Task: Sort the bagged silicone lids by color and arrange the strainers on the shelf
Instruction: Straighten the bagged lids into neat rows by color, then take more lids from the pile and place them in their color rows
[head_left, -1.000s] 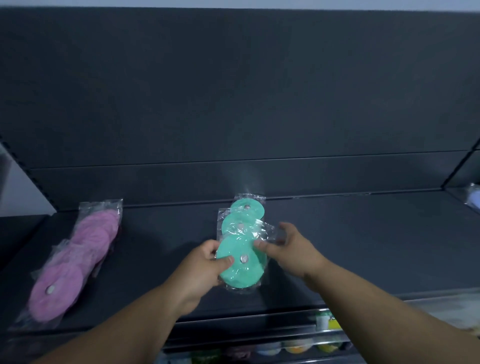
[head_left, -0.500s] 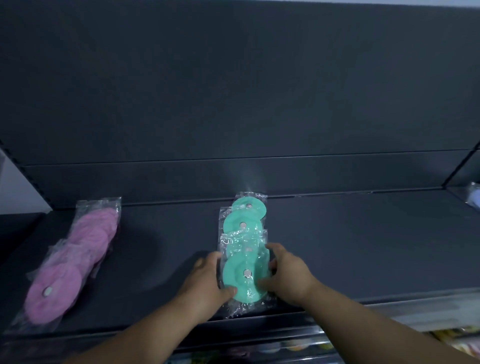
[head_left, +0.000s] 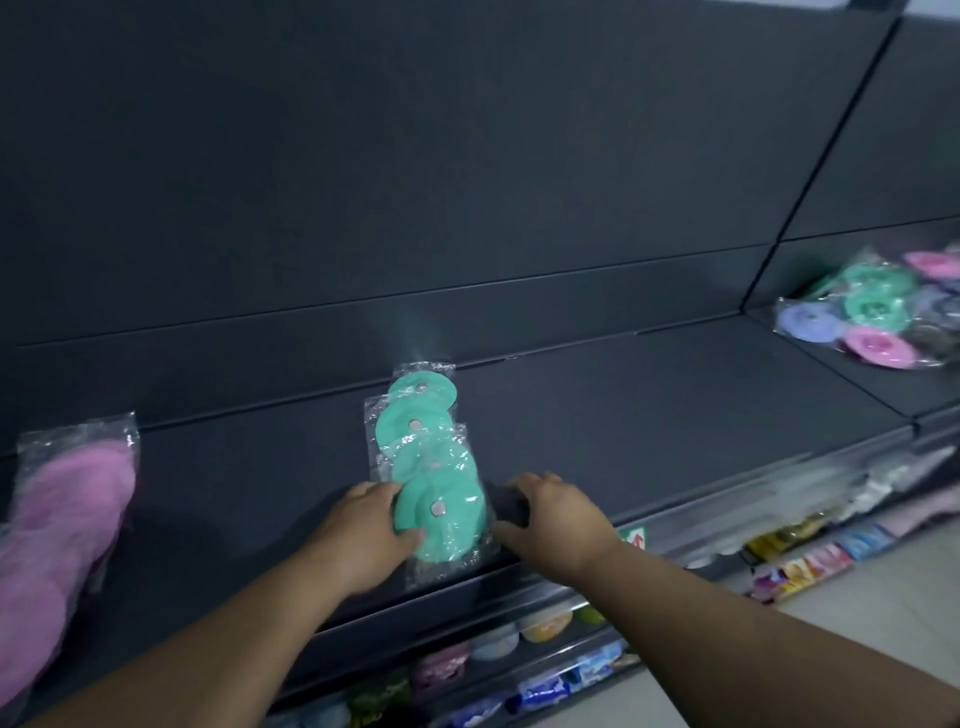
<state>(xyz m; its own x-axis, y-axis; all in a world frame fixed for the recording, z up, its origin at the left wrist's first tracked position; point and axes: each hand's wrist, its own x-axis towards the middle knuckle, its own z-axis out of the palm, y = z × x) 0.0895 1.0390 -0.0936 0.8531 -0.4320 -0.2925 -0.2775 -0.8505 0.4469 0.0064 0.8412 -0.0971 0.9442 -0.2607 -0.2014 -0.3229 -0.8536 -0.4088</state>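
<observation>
On my feed the dark shelf (head_left: 675, 415) carries a row of bagged green lids (head_left: 415, 415), overlapped and running from the back panel (head_left: 467, 182) toward the front edge, about midway along it. The nearest bag (head_left: 441, 514) of that row sits right at the front edge, its clear plastic reaching the lip. The left hand (head_left: 358, 530) holds this bag from its left side: the thumb lies curled on the lid's face near the lower left, and the fingers (head_left: 371, 491) wrap against its left rim. The right hand (head_left: 563, 519) sits just beside the bag on the right, palm down, its fingers (head_left: 527, 480) bent with their tips on the shelf and holding nothing. Its thumb reaches toward the bag's right edge, and I cannot tell whether it touches the plastic. At the left end of the shelf I see a row of bagged pink lids (head_left: 72, 493), blurred and well apart from the green ones. Past the divider at the right, on the neighbouring section, a mixed heap (head_left: 872, 317) of bagged lids in green, pink and pale blue lies toward the back. Below the front edge, lower shelves (head_left: 519, 639) carry small colourful packets, too blurred for me to name.
</observation>
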